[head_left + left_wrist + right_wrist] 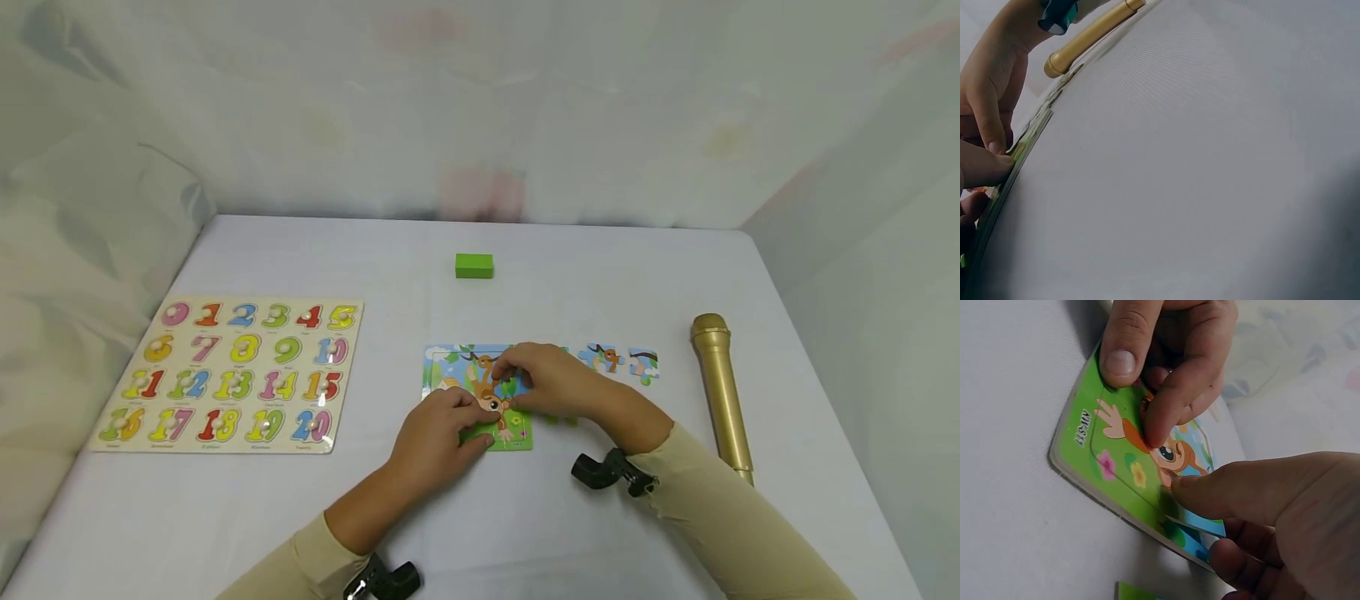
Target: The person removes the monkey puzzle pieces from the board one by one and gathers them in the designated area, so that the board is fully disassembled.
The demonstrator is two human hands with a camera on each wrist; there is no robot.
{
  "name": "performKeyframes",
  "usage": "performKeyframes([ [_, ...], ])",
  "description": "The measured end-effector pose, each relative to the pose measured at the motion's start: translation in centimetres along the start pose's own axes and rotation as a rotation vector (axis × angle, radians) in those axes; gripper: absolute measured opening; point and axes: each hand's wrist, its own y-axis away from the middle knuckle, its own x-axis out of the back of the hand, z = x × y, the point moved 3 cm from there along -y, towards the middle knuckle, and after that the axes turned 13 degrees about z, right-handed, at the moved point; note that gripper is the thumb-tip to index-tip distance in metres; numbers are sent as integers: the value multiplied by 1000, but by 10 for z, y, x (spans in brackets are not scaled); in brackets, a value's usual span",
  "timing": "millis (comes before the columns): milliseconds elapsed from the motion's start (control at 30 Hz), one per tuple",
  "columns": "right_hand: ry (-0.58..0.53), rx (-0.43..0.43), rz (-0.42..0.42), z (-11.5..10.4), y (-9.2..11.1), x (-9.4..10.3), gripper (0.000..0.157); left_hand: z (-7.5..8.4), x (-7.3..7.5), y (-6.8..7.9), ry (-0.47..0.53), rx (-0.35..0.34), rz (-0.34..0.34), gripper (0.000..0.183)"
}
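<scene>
A jigsaw board [438, 367] with a monkey picture lies at the table's middle, its centre partly covered by both hands. My left hand [435, 437] rests on its lower part, index fingertip by the monkey's eye and thumb on the green border. At the board's right side my right hand [558, 379] pinches a puzzle piece [1197, 526], whose edge stands tilted up from the board in the right wrist view. Right of this hand lie two loose pieces, one with a brown animal [606, 358] and one with a branch [643, 365]. Green pieces [561, 420] show below the right hand.
On the left lies a number peg board [225, 375] with colourful digits. A green block [474, 267] sits toward the back. To the right is a gold microphone-shaped stick [722, 396], close to the right forearm. White cloth covers the table [600, 283].
</scene>
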Motion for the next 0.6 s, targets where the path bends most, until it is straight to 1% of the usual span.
performKeyframes([
  [167, -83, -18, -5, -1, -1, 2, 30, -1, 0, -1, 0, 12, -10, 28],
  [233, -100, -23, -12, -1, -2, 2, 28, -1, 0, -1, 1, 15, -10, 28],
  [400, -92, -30, -28, -1, -3, 2, 21, -1, 0, -1, 11, 20, -9, 28],
  [600, -94, -43, -31, 0, -4, 5, 26, -1, 0, -2, 14, 25, -17, 27],
])
